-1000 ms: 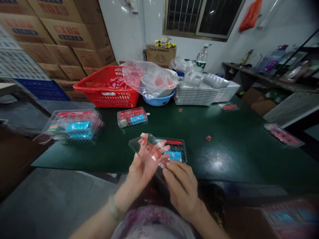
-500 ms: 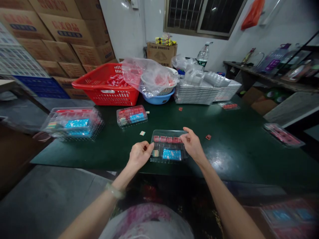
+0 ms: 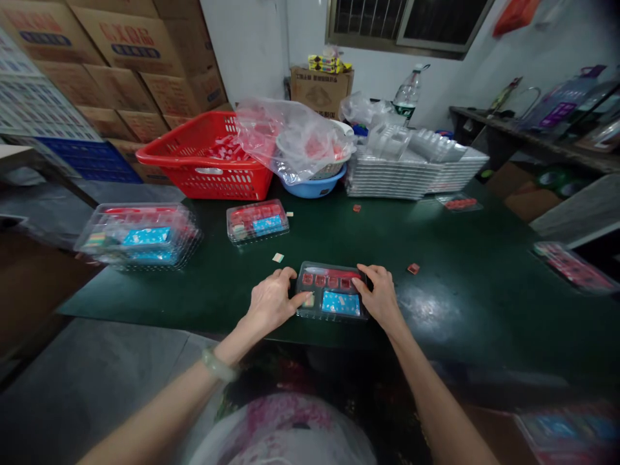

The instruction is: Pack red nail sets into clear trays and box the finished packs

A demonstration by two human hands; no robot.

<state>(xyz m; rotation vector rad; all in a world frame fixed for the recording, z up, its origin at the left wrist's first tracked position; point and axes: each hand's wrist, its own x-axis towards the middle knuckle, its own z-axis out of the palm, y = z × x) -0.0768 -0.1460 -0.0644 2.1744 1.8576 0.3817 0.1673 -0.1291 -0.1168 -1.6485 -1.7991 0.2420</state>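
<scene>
A clear plastic tray (image 3: 317,315) lies near the front edge of the green table. It holds a long red piece (image 3: 334,273) at the back, a row of small red squares (image 3: 332,282), a blue patterned packet (image 3: 341,303) and a pale striped square (image 3: 309,301) at front left. My left hand (image 3: 272,298) grips the tray's left side, thumb over the pale square and fingers at the back corner. At the right side my right hand (image 3: 380,294) holds it likewise, thumb by the red squares and fingers on the back right corner.
Left on the table (image 3: 232,290) are stacked filled trays (image 3: 140,239) and one filled tray (image 3: 258,221). Behind stand a red basket (image 3: 223,184), a blue basin (image 3: 314,188) and stacked empty trays (image 3: 392,177). A loose red square (image 3: 413,268) and striped square (image 3: 278,257) lie nearby.
My left hand has gone from curled fingers at the tray's edge to gripping its side with the thumb on top. My right fingers have spread over the back right corner. The long red piece shows behind the squares.
</scene>
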